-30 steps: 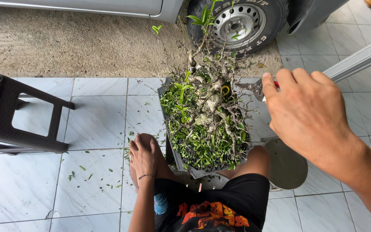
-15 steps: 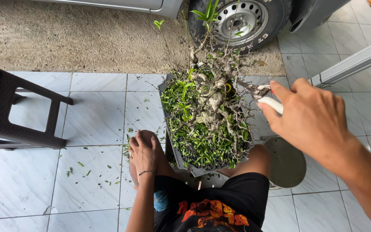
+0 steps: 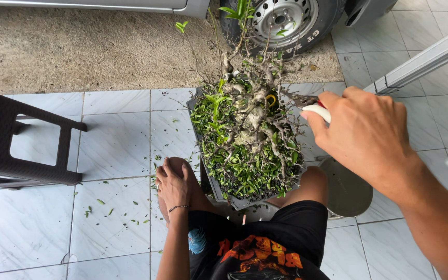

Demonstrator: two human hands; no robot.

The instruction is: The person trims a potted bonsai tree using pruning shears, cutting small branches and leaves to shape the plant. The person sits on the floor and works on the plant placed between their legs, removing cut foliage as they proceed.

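- White tiles [image 3: 110, 135] cover the floor; small green leaf clippings [image 3: 105, 207] lie scattered on them near the person's left side, likely where cuttings fall.
- Small potted tree [image 3: 250, 135] sits in a dark shallow tray [image 3: 209, 181] just in front of the person's knees; gnarled pale trunk, bare twigs at top, dense green leaves lower down; close placement keeps it within arm's reach.
- Right hand [image 3: 369, 135] is raised beside the tree's upper right; fingers closed around the white handle of a pair of pruning shears [image 3: 315, 110]; dark blade tips point into the twigs, seemingly lined up on a branch; whether the blades touch a twig cannot be told.
- Left hand [image 3: 175, 184] rests on the left knee, fingers together and curled loosely over it, holding nothing; a ring and thin bracelet show; posture reads as a brace while leaning forward.
- Black shorts [image 3: 291, 223] and a printed shirt fill the lower frame.
- Round grey stool seat [image 3: 351, 192] shows beneath the right thigh.
- Dark plastic stool [image 3: 22, 140] stands well apart at left.
- Car wheel [image 3: 281, 21] and rough concrete [image 3: 79, 52] lie beyond the tiles; a grey metal bar [image 3: 426, 57] slants at upper right.
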